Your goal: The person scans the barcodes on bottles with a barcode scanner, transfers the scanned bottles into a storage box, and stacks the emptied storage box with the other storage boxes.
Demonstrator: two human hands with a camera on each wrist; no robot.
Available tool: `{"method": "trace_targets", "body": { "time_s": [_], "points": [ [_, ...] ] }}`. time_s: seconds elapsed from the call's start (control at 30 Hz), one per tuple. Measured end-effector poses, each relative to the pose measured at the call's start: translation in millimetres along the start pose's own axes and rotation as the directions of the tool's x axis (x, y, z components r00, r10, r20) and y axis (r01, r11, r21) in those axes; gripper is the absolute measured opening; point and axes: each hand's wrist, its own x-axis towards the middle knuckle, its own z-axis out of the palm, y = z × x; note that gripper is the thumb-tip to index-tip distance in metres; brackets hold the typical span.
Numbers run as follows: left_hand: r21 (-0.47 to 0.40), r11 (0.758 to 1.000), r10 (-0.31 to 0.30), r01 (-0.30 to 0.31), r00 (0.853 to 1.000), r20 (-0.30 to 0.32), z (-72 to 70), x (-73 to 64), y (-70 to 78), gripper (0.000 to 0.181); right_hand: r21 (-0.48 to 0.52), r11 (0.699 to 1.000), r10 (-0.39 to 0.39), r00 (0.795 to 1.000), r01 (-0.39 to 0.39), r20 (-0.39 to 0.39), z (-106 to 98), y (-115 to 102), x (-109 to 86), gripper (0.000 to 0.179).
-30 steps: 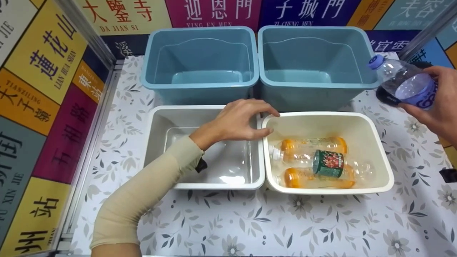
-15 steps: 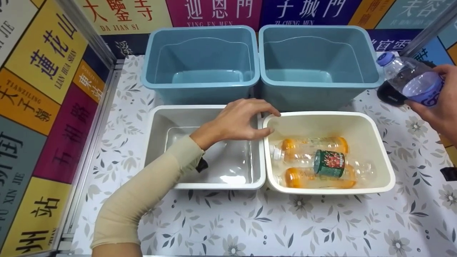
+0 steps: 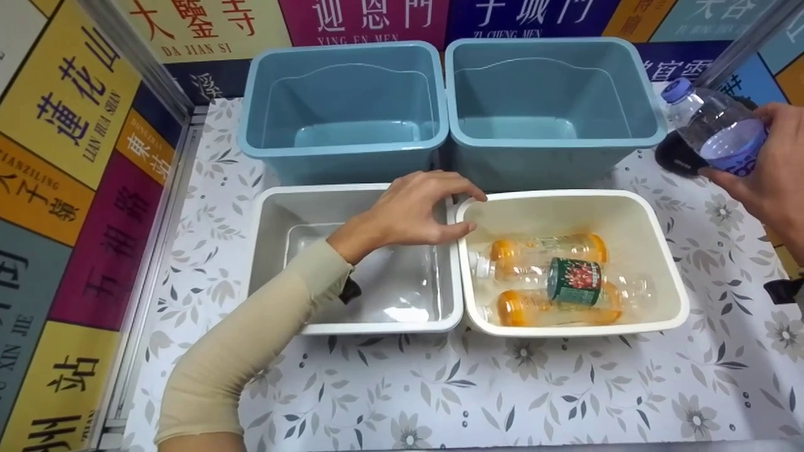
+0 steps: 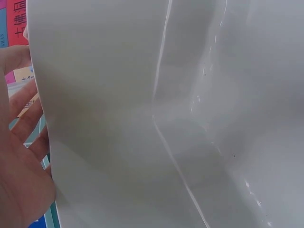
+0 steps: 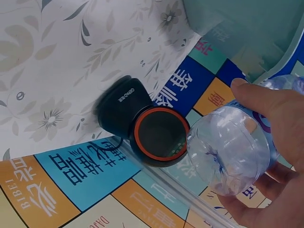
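Observation:
My right hand (image 3: 779, 172) grips a clear plastic bottle (image 3: 732, 143) with a purple cap and purple label, held tilted at the right, above the table. In the right wrist view the base of the bottle (image 5: 230, 149) faces the camera, close to a black device (image 5: 161, 134) with an orange ring around its dark round face. My left hand (image 3: 411, 210) hovers over the adjoining rims of a grey bin (image 3: 453, 317) and a cream bin (image 3: 578, 330), its fingertips at the cream rim. In the left wrist view its fingers (image 4: 29, 118) are loosely spread beside the grey wall (image 4: 104, 95).
Inside the cream bin lie two orange-ended clear bottles (image 3: 559, 309) and a bottle with a green label (image 3: 575, 281). Two blue bins (image 3: 345, 150) stand behind. Panels with printed characters (image 3: 69, 119) surround the flower-patterned tabletop (image 3: 352, 383).
The bottle has shifted slightly right and away from the right blue bin, still in my right hand. The left hand keeps its place at the rims. The head view has tilted slightly.

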Motion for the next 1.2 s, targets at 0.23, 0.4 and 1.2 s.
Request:
{"method": "trace_targets", "body": {
  "time_s": [0.23,0.4,1.2],
  "points": [
    [0.008,1.000,0.002,-0.002,1.000,0.001,0.0,0.0,-0.1,0.042,-0.053,0.998,0.047,0.999,-0.047,0.012,0.9,4.5,4.4,0.095],
    [0.004,1.000,-0.005,0.005,1.000,0.003,-0.4,0.2,-0.6,0.042,-0.133,0.988,0.086,0.996,-0.081,0.028,3.1,6.1,5.1,0.095],
    [0.019,1.000,0.000,0.000,1.000,0.016,-0.2,0.9,-0.2,0.044,-0.061,0.982,0.182,0.980,-0.178,0.083,8.3,13.0,13.1,0.091]
  ]
}}
